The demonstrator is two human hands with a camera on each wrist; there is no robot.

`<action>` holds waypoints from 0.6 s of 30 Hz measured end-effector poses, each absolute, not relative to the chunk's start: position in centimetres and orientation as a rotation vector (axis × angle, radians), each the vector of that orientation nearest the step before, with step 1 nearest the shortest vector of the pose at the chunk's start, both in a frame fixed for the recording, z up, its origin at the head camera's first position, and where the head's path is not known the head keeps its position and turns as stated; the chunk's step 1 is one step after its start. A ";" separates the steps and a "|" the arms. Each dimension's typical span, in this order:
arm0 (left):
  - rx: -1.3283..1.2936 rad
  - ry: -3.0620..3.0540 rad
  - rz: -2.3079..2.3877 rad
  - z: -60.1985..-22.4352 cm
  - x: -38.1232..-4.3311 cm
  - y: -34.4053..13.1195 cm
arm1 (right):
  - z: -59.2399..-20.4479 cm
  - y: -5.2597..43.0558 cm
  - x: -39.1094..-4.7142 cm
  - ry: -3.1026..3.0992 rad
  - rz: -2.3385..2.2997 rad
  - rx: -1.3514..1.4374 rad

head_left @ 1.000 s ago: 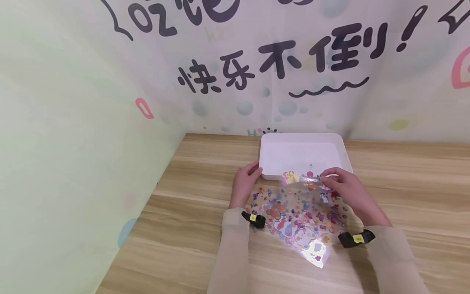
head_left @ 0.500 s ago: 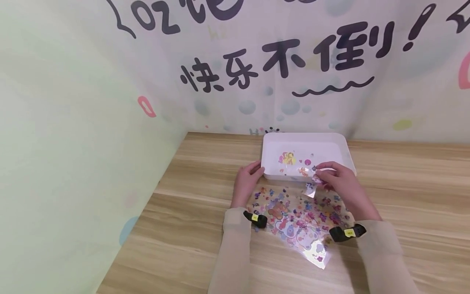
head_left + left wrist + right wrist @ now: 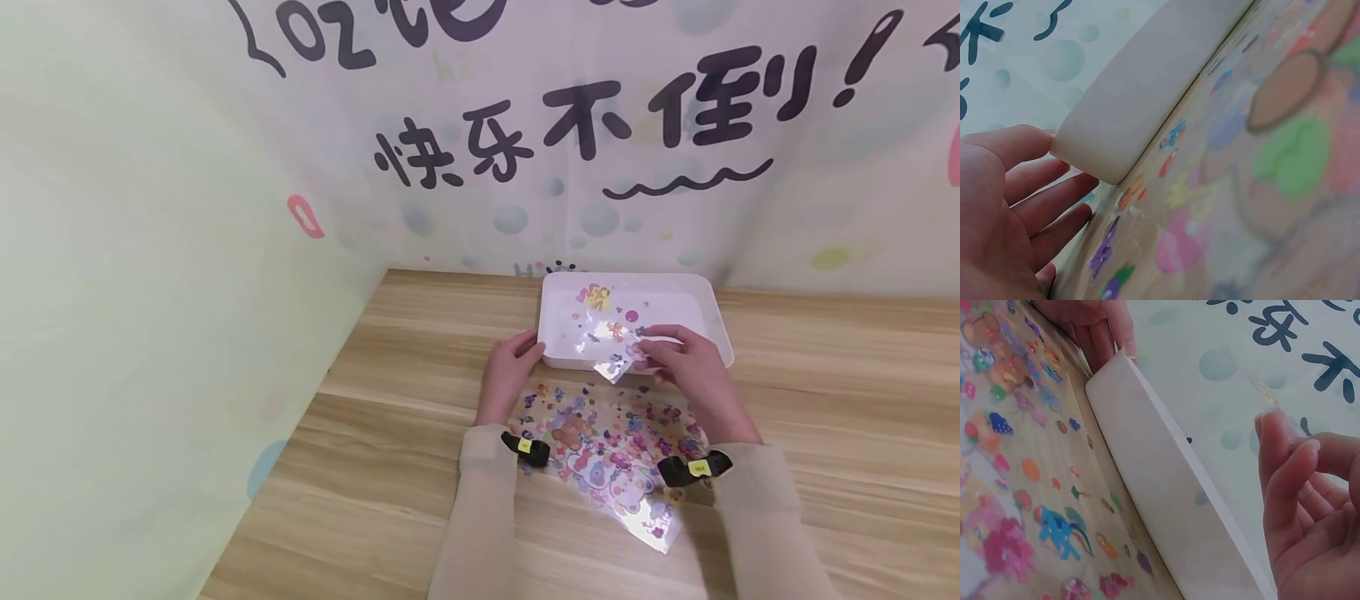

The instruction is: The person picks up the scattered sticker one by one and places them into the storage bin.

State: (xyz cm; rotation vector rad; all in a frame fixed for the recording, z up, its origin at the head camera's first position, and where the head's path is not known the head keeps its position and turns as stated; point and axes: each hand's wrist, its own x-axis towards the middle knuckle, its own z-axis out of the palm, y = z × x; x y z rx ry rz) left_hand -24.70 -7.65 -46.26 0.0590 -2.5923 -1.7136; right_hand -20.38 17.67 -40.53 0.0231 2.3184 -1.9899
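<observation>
My right hand (image 3: 686, 367) pinches a small clear sticker sheet (image 3: 617, 360), printed with ponies and dots, between thumb and fingers. The sheet hangs over the front part of a white tray (image 3: 705, 310), one corner past the front rim. In the right wrist view the sheet (image 3: 1266, 391) shows nearly edge-on above the fingertips. At the tray's front left corner, my left hand (image 3: 507, 377) holds on, its thumb at the rim and its fingers along the outer wall (image 3: 1129, 94). More clear sticker sheets (image 3: 585, 433) lie spread on the table between my forearms.
The wooden table (image 3: 375, 433) carries everything. A printed cloth backdrop (image 3: 480, 242) stands right behind the tray, and a pale green wall (image 3: 150, 275) borders the table on the left. A wrist camera (image 3: 693, 468) sits on each sleeve.
My right hand has moved left and forward with the sticker sheet, lifting it off the others and over the tray. The left hand stays at the tray's corner. The head view has shifted slightly.
</observation>
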 end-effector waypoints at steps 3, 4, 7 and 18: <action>0.045 -2.593 -1.683 -46.3 -24.7 -7.6 | -40.6 17.4 -20.5 2.289 -2.040 0.036; 0.045 -2.592 -1.677 -46.3 -24.7 -7.6 | -40.6 17.3 -20.6 2.282 -2.051 0.041; 0.065 -2.596 -1.678 -46.4 -24.6 -7.6 | -40.9 17.1 -20.8 2.302 -2.045 0.062; 0.045 -2.580 -1.685 -46.4 -24.7 -7.7 | -41.6 17.3 -21.9 2.390 -2.022 0.175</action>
